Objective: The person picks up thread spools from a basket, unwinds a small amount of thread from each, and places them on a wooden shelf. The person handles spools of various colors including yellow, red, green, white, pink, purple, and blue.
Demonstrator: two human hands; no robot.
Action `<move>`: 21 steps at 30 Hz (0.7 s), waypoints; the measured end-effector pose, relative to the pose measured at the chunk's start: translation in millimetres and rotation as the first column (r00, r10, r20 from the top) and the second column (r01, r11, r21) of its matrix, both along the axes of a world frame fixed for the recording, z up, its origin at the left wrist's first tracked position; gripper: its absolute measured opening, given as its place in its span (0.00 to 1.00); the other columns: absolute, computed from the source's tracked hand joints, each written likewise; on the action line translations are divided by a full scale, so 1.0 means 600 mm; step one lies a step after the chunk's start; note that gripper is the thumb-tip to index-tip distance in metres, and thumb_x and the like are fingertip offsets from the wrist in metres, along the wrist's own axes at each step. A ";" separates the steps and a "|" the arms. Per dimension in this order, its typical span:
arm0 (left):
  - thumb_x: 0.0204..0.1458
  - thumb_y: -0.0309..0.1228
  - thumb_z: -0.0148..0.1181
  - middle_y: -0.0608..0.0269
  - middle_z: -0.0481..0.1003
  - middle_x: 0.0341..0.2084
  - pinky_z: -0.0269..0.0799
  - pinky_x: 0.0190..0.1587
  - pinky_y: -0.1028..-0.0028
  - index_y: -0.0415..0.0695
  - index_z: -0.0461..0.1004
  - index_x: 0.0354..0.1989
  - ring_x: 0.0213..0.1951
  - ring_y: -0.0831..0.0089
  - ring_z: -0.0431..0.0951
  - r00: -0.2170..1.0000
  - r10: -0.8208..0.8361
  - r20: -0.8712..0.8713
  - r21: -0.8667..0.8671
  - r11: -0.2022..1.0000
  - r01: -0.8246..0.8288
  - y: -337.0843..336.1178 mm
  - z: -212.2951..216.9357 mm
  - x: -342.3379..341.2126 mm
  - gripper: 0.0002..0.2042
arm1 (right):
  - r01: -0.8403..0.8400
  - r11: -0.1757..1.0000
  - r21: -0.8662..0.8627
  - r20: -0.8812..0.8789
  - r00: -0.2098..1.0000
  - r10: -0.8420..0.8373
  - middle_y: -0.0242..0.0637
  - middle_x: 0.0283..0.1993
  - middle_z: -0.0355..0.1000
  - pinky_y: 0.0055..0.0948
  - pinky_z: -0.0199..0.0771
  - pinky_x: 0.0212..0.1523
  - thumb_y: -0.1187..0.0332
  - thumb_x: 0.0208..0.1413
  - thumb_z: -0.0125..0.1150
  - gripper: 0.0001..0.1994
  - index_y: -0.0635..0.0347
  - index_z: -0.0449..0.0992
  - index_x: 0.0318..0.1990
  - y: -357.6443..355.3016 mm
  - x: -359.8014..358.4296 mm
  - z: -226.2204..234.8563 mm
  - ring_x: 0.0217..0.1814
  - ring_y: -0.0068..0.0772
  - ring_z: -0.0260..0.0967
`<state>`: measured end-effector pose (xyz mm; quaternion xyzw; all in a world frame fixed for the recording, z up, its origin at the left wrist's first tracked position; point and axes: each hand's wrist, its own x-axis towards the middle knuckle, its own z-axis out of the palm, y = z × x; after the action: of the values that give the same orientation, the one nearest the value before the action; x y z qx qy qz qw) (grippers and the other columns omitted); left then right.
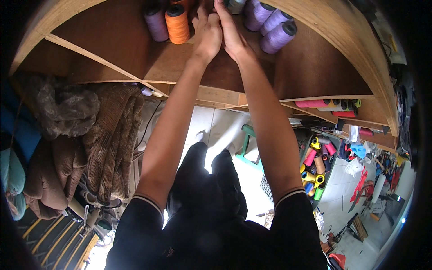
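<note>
Both my arms reach up into a wooden shelf compartment, hands side by side at the top edge. My left hand (208, 37) has its fingers curled. Close against it, my right hand (232, 36) is also closed, its fingers pointing away from me. Whatever lies between them is hidden or cut off by the picture's edge. Left of my hands stand an orange thread spool (177, 26) and a purple thread spool (156, 23). On the right, several lilac thread spools (278, 38) are grouped, with a grey spool (236, 6) nearest my right hand.
Wooden shelf dividers (96, 58) frame the compartment. Lower right, a crate (330, 173) holds many coloured spools, and more pink spools (312, 103) lie on a lower shelf. A green stool (246, 144) stands below. Brown knitted cloth (110, 139) and a plastic bag (65, 108) hang left.
</note>
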<state>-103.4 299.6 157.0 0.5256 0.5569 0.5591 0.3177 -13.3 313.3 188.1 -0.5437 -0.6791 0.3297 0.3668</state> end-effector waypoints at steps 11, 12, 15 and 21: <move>0.58 0.35 0.46 0.45 0.68 0.49 0.55 0.61 0.64 0.35 0.60 0.59 0.56 0.53 0.61 0.981 0.192 -0.037 0.088 0.978 -0.188 -0.007 -0.006 0.011 0.23 | -0.155 0.981 -0.119 -0.501 0.862 0.076 0.45 0.55 0.61 0.34 0.60 0.57 0.48 0.60 0.48 0.31 0.62 0.56 0.62 -0.017 -0.011 0.026 0.56 0.40 0.60; 0.59 0.35 0.45 0.46 0.71 0.47 0.58 0.60 0.65 0.33 0.62 0.58 0.55 0.55 0.64 0.977 0.210 0.042 0.091 0.973 -0.213 -0.014 -0.002 0.022 0.22 | -0.182 0.971 -0.154 -0.584 0.810 0.059 0.45 0.54 0.62 0.35 0.61 0.56 0.48 0.60 0.49 0.31 0.62 0.56 0.62 -0.025 -0.006 0.029 0.55 0.40 0.61; 0.61 0.36 0.41 0.53 0.71 0.48 0.62 0.55 0.71 0.35 0.65 0.53 0.49 0.66 0.69 0.896 0.130 0.424 -0.003 0.990 -0.142 -0.123 0.062 0.069 0.19 | -0.059 0.995 -0.079 -0.667 0.745 -0.008 0.43 0.47 0.65 0.34 0.66 0.46 0.51 0.64 0.44 0.23 0.62 0.63 0.54 -0.044 -0.001 -0.016 0.45 0.33 0.64; 0.62 0.49 0.38 0.47 0.62 0.59 0.53 0.65 0.63 0.41 0.61 0.61 0.62 0.60 0.61 -0.072 -0.259 0.963 0.266 0.883 0.387 -0.328 0.001 0.138 0.27 | -0.216 0.936 0.278 0.213 0.964 0.159 0.48 0.70 0.51 0.60 0.30 0.69 0.47 0.61 0.39 0.30 0.57 0.60 0.65 -0.365 0.130 0.065 0.74 0.55 0.41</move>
<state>-20.8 102.6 157.9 0.0878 0.0594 0.6426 0.7588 64.5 94.5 227.1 -0.4431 -0.8013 0.2041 0.3462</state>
